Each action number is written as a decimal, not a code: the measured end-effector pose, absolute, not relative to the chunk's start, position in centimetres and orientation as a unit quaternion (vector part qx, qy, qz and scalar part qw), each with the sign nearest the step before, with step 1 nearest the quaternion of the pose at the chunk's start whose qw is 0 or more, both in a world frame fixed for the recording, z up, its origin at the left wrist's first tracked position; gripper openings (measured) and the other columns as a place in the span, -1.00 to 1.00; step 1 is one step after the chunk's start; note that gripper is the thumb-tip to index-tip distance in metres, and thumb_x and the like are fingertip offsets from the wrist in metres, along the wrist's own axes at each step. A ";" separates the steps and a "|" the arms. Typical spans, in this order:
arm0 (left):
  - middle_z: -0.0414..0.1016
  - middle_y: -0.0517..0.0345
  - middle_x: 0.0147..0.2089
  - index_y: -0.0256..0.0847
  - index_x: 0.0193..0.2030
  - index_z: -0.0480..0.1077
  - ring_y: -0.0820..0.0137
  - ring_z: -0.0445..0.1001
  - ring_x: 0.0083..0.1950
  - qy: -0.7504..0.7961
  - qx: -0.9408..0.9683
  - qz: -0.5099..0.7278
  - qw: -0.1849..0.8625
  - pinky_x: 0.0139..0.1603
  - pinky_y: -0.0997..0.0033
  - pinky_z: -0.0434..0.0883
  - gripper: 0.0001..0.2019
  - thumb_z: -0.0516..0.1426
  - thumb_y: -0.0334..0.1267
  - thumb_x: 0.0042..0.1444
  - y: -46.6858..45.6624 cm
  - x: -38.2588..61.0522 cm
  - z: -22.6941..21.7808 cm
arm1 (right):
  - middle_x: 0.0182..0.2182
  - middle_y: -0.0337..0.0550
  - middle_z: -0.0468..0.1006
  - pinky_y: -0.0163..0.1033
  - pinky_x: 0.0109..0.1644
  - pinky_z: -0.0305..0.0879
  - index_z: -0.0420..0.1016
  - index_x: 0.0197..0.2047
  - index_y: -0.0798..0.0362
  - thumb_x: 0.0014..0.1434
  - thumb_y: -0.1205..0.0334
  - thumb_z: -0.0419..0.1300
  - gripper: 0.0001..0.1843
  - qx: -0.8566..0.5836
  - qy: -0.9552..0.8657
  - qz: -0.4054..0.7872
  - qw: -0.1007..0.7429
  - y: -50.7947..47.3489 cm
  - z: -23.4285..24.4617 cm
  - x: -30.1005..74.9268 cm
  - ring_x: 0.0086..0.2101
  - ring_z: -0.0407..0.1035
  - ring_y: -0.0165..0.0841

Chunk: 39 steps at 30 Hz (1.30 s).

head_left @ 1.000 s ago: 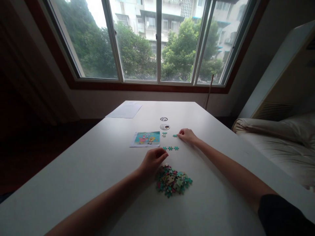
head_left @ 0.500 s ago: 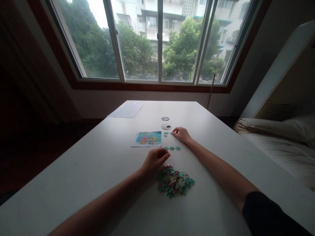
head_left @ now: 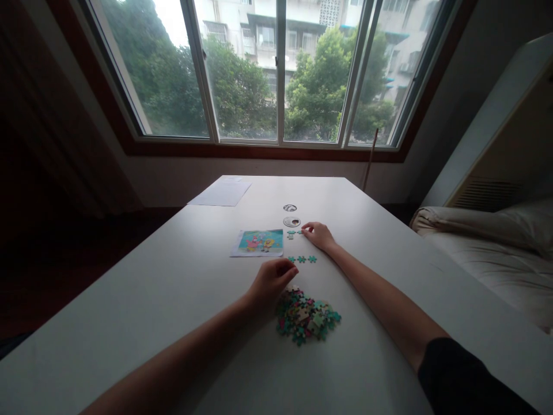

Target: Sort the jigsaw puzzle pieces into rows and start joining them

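Note:
My right hand (head_left: 318, 236) reaches far forward, its fingertips pinched on a small green jigsaw puzzle piece (head_left: 299, 232) on the table. Just left of it lie joined green and pale puzzle pieces (head_left: 291, 233). My left hand (head_left: 272, 280) hovers closer to me with thumb and fingers together; whatever is between them, if anything, is hidden. Beyond its fingertips runs a short row of green puzzle pieces (head_left: 301, 259). A heap of mixed green, pink and cream puzzle pieces (head_left: 307, 317) sits right of my left wrist. The cartoon picture sheet (head_left: 261, 243) lies flat beyond my left hand.
Two round flat discs (head_left: 291, 222) lie beyond the pieces on the white table (head_left: 173, 288). White paper (head_left: 221, 192) rests at the far left corner. A window (head_left: 246, 80) is behind the table, and a padded cream seat (head_left: 492, 259) stands to the right.
My right fingertips have shifted very slightly left at the green piece. My left hand and the other pieces look the same.

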State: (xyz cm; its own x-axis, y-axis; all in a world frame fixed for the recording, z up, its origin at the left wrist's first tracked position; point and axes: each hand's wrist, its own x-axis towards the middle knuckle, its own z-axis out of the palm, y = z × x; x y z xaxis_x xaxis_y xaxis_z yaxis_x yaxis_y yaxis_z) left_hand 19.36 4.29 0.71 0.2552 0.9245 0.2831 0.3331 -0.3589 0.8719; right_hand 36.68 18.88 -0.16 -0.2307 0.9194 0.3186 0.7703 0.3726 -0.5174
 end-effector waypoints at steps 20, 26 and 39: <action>0.31 0.24 -0.58 -0.30 -0.49 0.39 0.52 0.21 -0.53 0.468 0.759 0.385 0.239 -0.51 0.54 0.15 -0.81 0.04 -0.27 0.03 4.0 19.2 1.1 | -0.45 -0.18 0.42 -0.41 -0.48 0.16 0.53 -0.27 0.04 0.01 0.06 0.17 -0.72 -0.315 -0.868 0.305 0.233 4.3 2.9 40.3 -0.54 0.21 -0.51; 0.30 0.24 -0.57 -0.28 -0.48 0.40 0.52 0.20 -0.53 0.446 0.824 0.305 0.171 -0.48 0.55 0.14 -0.86 0.04 -0.37 0.00 4.4 18.1 1.4 | -0.49 -0.22 0.41 -0.42 -0.45 0.17 0.53 -0.32 0.05 -0.05 0.15 0.22 -0.79 -0.323 -0.870 0.302 0.217 3.7 2.6 38.9 -0.53 0.23 -0.51; 0.30 0.21 -0.50 -0.25 -0.41 0.43 0.54 0.23 -0.51 0.348 0.880 0.230 0.225 -0.48 0.59 0.17 -0.88 0.06 -0.38 0.00 3.5 18.1 2.0 | -0.64 -0.32 0.28 -0.44 -0.58 -0.01 0.47 -0.42 0.13 -0.11 0.14 0.24 -0.77 -0.347 -0.799 0.444 0.210 4.2 2.6 39.5 -0.59 0.08 -0.55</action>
State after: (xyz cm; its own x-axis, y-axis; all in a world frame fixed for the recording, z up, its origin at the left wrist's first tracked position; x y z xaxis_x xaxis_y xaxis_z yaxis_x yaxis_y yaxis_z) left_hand 18.14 3.51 1.98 0.6512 0.7170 0.2487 0.5099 -0.6561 0.5563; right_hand 39.53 4.20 2.63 -0.6716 0.7404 0.0274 0.3673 0.3648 -0.8556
